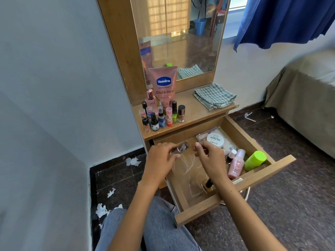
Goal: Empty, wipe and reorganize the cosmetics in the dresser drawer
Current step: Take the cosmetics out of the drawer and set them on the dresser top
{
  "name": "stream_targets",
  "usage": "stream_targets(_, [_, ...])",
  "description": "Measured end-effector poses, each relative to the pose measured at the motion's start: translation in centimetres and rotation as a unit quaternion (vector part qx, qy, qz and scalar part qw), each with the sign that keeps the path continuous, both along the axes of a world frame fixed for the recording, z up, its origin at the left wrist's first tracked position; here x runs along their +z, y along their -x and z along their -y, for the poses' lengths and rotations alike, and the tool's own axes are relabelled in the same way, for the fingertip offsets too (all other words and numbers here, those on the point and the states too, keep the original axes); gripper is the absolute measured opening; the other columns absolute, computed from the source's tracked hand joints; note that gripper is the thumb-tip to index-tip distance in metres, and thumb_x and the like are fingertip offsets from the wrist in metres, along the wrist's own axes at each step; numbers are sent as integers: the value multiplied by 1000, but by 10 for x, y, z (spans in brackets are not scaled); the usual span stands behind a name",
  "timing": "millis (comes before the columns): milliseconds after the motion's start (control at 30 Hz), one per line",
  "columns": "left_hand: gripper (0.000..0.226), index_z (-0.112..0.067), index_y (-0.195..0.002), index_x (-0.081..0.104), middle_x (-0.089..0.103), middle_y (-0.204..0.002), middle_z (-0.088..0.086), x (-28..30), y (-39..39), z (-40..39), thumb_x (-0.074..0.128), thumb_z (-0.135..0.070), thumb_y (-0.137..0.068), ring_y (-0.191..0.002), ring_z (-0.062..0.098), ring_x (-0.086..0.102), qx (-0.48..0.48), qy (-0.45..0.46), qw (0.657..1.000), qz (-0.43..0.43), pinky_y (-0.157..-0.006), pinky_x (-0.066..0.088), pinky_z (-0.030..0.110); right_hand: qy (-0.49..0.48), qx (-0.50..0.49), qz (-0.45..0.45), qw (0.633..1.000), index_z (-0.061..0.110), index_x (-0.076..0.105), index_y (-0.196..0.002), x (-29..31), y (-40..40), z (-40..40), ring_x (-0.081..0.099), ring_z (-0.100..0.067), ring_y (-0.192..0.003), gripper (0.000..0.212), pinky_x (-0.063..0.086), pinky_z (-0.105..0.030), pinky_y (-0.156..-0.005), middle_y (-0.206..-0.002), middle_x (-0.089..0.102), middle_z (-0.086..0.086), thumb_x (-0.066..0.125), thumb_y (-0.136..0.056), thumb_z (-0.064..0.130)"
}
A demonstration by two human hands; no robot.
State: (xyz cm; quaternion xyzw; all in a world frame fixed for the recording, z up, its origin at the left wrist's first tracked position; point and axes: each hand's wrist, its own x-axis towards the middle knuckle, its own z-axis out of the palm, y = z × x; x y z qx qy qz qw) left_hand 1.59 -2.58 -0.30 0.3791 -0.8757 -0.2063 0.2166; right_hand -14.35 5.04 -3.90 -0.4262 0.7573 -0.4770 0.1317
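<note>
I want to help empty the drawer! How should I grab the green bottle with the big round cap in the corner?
Take the green bottle around its wide cap, coming from above. It lies tilted in the drawer's right corner, cap end highest and clear, while the pink bottle crowds its left side. That leaves the cap as the easiest grip.

Pale walls (54, 87) flank my wooden mirror (181, 33); dark speckled floor (290, 205), blue curtain (282, 19) by the sunlit window, bed (308, 98) at right.
</note>
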Motion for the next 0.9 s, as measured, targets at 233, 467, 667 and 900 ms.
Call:
stream_targets(233, [28,-14,-119,60,66,-109,-11,-5,-20,-12,61,-22,-92,-102,-8,58,163,-56,935,-311,-87,47,13,16,112,-55,992,20,67,-84,4,-11,-1,62,-4,-67,19,54,-32,-63,-70,65,10,58,-94,33])
stream_targets(467, [27,-13,-121,53,62,-113,-3,-15,-19,12,56,-21,-95,-108,11,58,239,10,928,-285,-89,47,25,-24,117,-70,990,21,66,-82,-1,-8,1,63,-4,-68,19,56,-35,-67,-70,65,9,57,-92,34])
stream_targets(667, [21,-9,-115,52,62,-105,2,-24,-11,25,56,-15,-95,-102,19,59,251,48,930,-266,-83,50,31,-41,124,-71,989,24,65,-80,-6,-6,2,64,-2,-70,15,56,-36,-69,-73,68,9,58,-92,32])
stream_targets(900, [18,-6,-110,49,63,-101,8,-23,1,39,55,-15,-95,-99,24,59,258,54,932,-248,-78,54,38,-50,132,-70,987,25,66,-83,-5,-6,3,65,-2,-72,12,56,-34,-71,-74,68,11,60,-92,29])
